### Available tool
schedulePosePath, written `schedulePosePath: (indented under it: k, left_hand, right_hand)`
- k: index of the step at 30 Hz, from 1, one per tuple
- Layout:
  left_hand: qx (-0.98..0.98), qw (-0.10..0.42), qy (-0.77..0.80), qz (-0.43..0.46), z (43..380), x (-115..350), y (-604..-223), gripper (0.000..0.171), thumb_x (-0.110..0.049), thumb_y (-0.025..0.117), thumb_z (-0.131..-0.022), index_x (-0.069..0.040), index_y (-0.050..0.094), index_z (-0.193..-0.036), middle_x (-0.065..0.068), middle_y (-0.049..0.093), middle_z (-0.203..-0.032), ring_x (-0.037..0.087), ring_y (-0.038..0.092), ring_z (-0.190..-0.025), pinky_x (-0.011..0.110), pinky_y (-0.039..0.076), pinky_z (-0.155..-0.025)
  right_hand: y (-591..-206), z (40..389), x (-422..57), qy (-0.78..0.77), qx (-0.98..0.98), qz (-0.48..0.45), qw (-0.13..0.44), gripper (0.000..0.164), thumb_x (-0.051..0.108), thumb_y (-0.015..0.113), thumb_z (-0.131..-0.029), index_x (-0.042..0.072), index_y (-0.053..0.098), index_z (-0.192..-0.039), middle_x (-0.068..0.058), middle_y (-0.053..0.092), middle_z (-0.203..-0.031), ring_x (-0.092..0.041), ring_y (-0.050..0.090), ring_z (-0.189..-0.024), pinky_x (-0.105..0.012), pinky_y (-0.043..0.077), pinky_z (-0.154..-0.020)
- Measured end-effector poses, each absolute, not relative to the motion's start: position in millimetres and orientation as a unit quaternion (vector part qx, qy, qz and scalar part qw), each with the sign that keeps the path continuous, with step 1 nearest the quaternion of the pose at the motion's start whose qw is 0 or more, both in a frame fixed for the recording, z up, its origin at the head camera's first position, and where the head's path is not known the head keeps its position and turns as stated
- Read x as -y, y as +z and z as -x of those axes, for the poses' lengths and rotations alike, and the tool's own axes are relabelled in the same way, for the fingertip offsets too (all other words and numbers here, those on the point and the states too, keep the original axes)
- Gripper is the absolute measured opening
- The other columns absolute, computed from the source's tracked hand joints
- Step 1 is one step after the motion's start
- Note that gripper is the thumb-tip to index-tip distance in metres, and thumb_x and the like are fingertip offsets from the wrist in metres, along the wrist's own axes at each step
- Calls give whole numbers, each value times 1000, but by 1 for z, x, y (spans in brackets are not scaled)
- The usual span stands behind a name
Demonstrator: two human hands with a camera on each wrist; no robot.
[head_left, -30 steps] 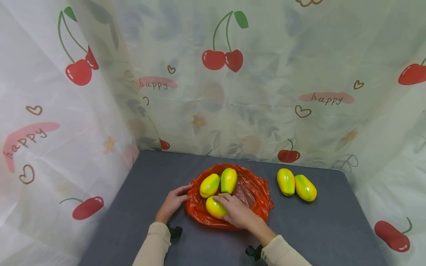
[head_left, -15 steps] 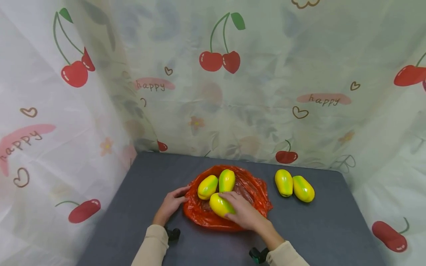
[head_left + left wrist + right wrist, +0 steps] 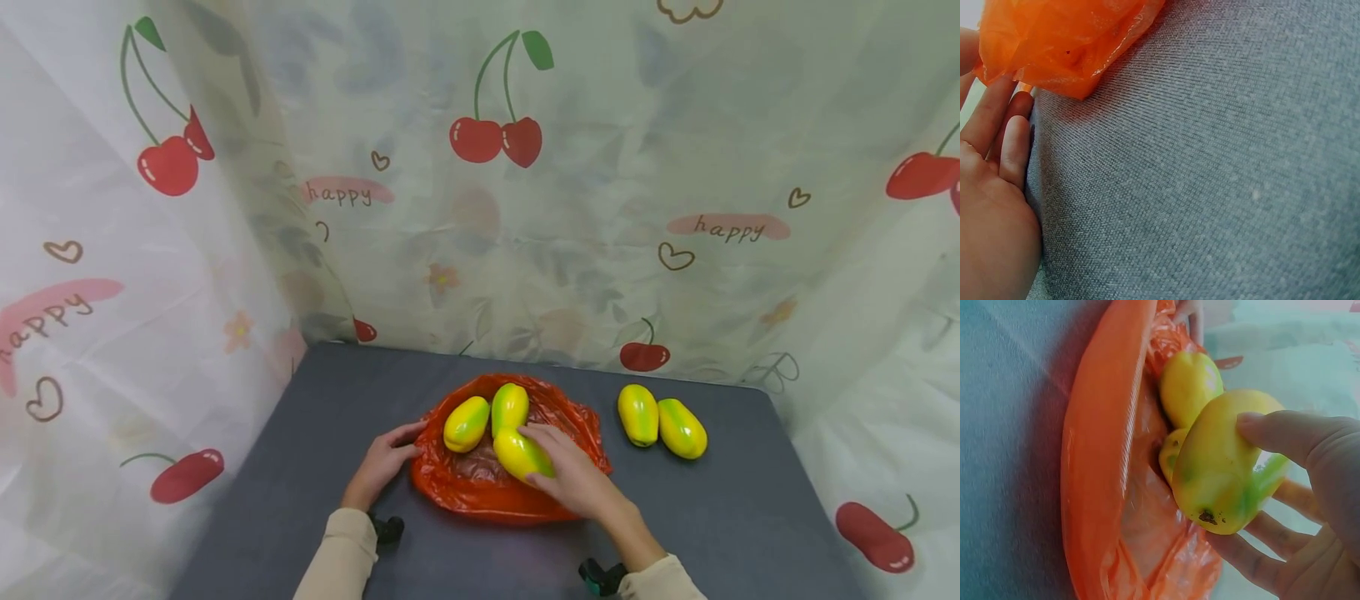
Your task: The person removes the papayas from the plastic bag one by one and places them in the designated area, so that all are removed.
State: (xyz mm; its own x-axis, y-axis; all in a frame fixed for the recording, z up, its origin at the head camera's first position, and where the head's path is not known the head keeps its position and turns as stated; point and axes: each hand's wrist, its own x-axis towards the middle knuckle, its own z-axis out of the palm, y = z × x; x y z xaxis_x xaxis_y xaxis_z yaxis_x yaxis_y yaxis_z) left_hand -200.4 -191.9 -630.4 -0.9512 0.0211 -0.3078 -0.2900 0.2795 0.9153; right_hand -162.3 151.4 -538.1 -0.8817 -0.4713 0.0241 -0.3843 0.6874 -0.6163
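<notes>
Your right hand (image 3: 576, 473) gripped a yellow fruit (image 3: 521, 454) over the red bag (image 3: 487, 504); your left hand (image 3: 382, 462) touched its edge, likely steadying it, though whether those fingertips (image 3: 414, 427) pinched I couldn't tell.

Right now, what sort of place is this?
Probably a curtained work booth: whitish cherry-printed hanging sheets enclose three sides of a dark grey, cloth-covered table bearing a red plastic bag.
</notes>
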Motion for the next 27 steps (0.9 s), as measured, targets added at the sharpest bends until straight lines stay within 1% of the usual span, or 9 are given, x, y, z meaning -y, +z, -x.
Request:
schedulePosePath:
  k: [4,8,14,22,27]
  left_hand:
    - [-789,130,593,87,201,194,-631,43,-20,66,-95,-28,65,-137,5,56,-153,33,41,-150,60,29,-124]
    - [-789,128,593,94,201,195,-631,44,-19,66,-94,-28,66,-137,4,56,-152,32,41,-150,60,28,-124]
    - [-791,128,592,92,202,193,-629,44,-20,67,-94,-29,66,-137,5,56,-152,33,41,-150,60,29,-123]
    - [-790,129,592,91,202,188,-628,44,-19,67,-93,-29,66,-137,5,56,-153,34,42,-149,60,30,-123]
    - [-793,126,589,93,201,186,-629,44,-19,67,-93,-28,66,-137,6,57,-151,34,43,-147,61,32,-122]
  right_hand:
    - [-535,163,-159,-319,-920,222,54,71,23,80,-88,25,48,-152,-1,50,-153,-27,50,-140,-53,47,-113]
    - [-533,164,-168,-315,-925,209,48,72,24,79,-89,26,47,-153,-2,49,-154,-28,50,-140,-55,47,-113]
    - [-533,164,-185,-304,-931,203,21,74,23,80,-88,23,46,-154,-3,50,-154,-30,51,-138,-56,47,-112]
    - [-539,162,-207,-303,-938,169,11,71,23,81,-86,19,50,-150,-7,53,-149,-30,54,-134,-56,49,-110]
    - [-541,160,-218,-305,-940,152,8,71,21,80,-87,17,49,-151,-10,53,-149,-33,53,-137,-58,46,-111]
